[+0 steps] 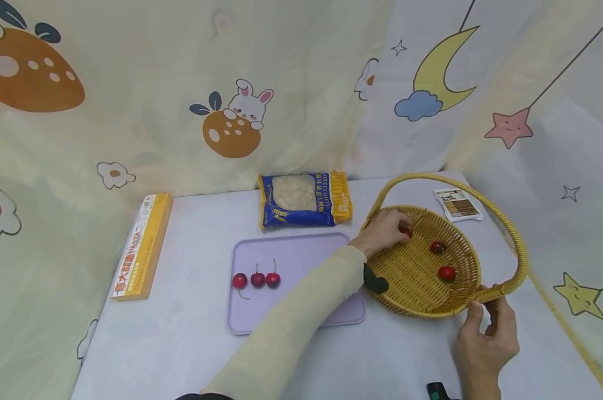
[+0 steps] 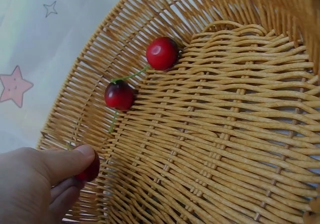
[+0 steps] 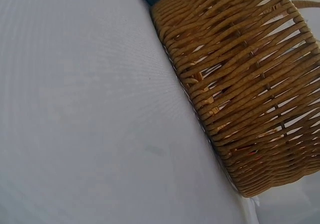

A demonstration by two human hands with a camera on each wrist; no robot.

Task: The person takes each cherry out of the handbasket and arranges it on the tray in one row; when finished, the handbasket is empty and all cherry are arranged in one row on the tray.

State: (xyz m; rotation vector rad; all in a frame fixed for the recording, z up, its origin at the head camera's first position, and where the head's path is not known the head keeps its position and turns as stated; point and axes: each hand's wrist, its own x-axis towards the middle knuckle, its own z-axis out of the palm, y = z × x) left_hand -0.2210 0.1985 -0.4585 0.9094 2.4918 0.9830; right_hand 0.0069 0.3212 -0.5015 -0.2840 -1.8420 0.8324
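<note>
Left hand: the left hand [image 1: 383, 230], right of the frame's centre, reached into the basket [image 1: 416, 283], thumb and fingers closed in a pinch on one cherry [image 2: 90, 168].
Right hand: at the lower right, the right hand [image 1: 487, 339] gripped the basket's rim by the handle's foot, fingers curled; its own wrist view did not show it.
Held cherry: within the basket's outline, near its upper edge; whether it touched the wicker could not be told.
Loose cherries: an upper cherry [image 1: 437, 248] and a lower cherry [image 1: 447, 273] lay apart in the basket's right half.
Row: left of centre, three cherries [image 1: 258, 279] sat side by side on the lilac tray [image 1: 301, 255].
Progress: the row looked settled, so that part seemed done; the pinched cherry appeared mid-handling and two lay loose. Whether it was going in or coming out could not be judged.
Cherry count: six visible, three on the tray, two loose, one pinched.
Other counts: one basket, one tray, one pasta bag [image 1: 296, 200] at upper centre, one pasta box [image 1: 142, 247] at left, one sachet [image 1: 458, 204] at upper right.
</note>
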